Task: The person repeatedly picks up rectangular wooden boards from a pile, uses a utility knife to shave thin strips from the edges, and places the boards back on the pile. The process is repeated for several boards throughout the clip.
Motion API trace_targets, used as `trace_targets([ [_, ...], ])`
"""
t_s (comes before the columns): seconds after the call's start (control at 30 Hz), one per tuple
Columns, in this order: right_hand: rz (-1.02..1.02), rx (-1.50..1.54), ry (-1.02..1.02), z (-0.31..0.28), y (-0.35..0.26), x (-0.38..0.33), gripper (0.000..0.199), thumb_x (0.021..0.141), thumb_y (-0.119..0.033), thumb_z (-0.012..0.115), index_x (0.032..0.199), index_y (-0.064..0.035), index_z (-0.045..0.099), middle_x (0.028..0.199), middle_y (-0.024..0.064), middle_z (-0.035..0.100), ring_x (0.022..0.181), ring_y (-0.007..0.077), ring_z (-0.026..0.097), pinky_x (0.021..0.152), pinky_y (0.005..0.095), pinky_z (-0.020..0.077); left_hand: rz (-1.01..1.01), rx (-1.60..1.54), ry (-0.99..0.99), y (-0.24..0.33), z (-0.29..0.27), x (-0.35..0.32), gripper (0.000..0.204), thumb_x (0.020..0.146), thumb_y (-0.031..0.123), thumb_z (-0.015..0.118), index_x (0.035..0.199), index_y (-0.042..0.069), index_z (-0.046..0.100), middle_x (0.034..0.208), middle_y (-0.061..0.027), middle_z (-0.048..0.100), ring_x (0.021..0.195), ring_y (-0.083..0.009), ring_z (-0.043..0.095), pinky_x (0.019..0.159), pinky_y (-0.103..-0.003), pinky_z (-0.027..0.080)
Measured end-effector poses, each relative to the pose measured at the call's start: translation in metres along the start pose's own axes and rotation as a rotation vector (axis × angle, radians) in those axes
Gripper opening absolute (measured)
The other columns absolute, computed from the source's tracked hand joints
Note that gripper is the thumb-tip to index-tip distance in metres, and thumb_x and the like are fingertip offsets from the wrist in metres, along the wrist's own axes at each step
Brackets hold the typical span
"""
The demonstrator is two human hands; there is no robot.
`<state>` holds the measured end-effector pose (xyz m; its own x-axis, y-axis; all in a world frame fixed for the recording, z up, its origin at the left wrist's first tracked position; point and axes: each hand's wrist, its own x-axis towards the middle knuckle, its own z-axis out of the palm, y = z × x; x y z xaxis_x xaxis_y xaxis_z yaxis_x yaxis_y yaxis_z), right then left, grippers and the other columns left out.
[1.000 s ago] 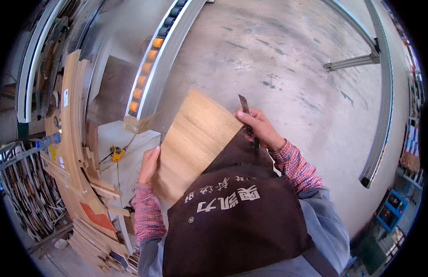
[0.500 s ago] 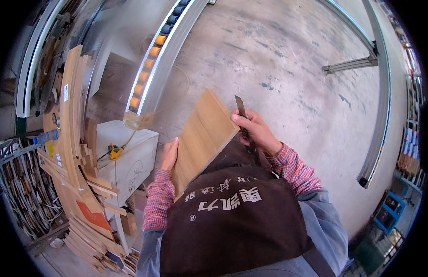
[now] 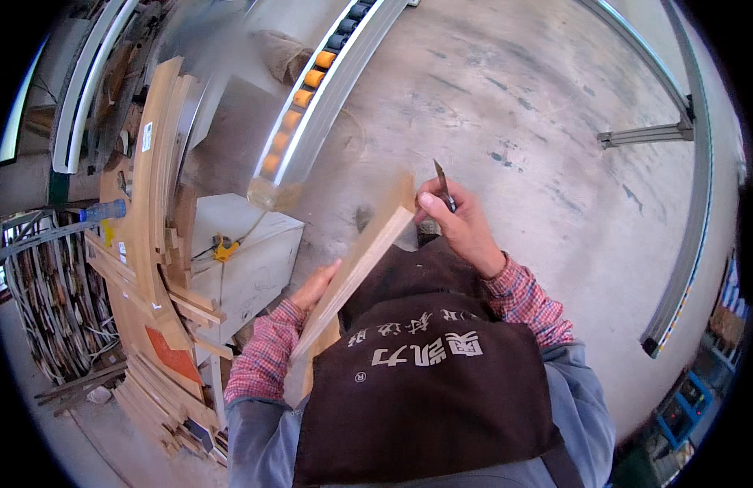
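A wooden board point(image 3: 362, 264) is held tilted in front of my dark apron, its long narrow edge turned up toward me. My left hand point(image 3: 313, 287) grips it along the left side, the fingers partly hidden behind the wood. In my right hand point(image 3: 467, 232) is a utility knife point(image 3: 443, 184), its blade pointing up and away from the board. The right thumb and fingers also sit close against the board's far upper end; whether they press on it I cannot tell.
A roller conveyor rail point(image 3: 319, 98) with orange and black rollers extends beyond the board. To the left stand a white box point(image 3: 258, 260), a yellow tool point(image 3: 224, 247) on it, and stacked wooden strips point(image 3: 153, 236). A metal frame point(image 3: 692, 211) runs along the right.
The board has turned from showing its broad face to showing its narrow edge. My right hand has rotated with the knife, and my view has shifted slightly left.
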<state>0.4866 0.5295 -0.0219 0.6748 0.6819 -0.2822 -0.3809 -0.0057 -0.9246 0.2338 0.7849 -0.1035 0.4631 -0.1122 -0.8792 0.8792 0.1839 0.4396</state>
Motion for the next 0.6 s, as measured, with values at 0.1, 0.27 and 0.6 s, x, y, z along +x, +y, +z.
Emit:
trace_targets([
  [0.1,-0.126,-0.136,0.054,-0.013,0.024,0.006,0.035,0.1,-0.029,0.064,0.123,-0.0033,0.062,0.098,0.0011,0.063,0.083,0.0099,0.061,0.073,0.0272,0.0477,-0.034,-0.142,-0.243,-0.017,0.018,-0.027,0.061,0.107,0.053,0.041,0.126,0.0,0.066,0.108,-0.0098,0.072,0.092,-0.0147,0.066,0.083,-0.032,0.052],
  [0.27,0.17,0.08,-0.222,-0.031,0.013,0.019,0.037,0.097,-0.031,0.067,0.124,-0.0056,0.061,0.093,-0.0001,0.058,0.056,0.0065,0.052,0.052,0.0228,0.0432,0.136,-0.328,-0.488,-0.012,0.048,-0.029,0.061,0.106,0.052,0.041,0.129,0.0,0.063,0.112,-0.0102,0.071,0.098,-0.0157,0.065,0.087,-0.032,0.051],
  [0.6,0.188,0.157,-0.053,-0.054,0.042,0.044,0.027,0.095,-0.034,0.073,0.097,-0.0084,0.065,0.07,-0.0104,0.049,0.059,0.001,0.041,0.049,0.0228,0.0304,0.484,-0.114,0.306,0.076,0.059,-0.04,0.061,0.106,0.051,0.041,0.133,-0.002,0.058,0.121,-0.011,0.067,0.108,-0.0177,0.063,0.095,-0.033,0.049],
])
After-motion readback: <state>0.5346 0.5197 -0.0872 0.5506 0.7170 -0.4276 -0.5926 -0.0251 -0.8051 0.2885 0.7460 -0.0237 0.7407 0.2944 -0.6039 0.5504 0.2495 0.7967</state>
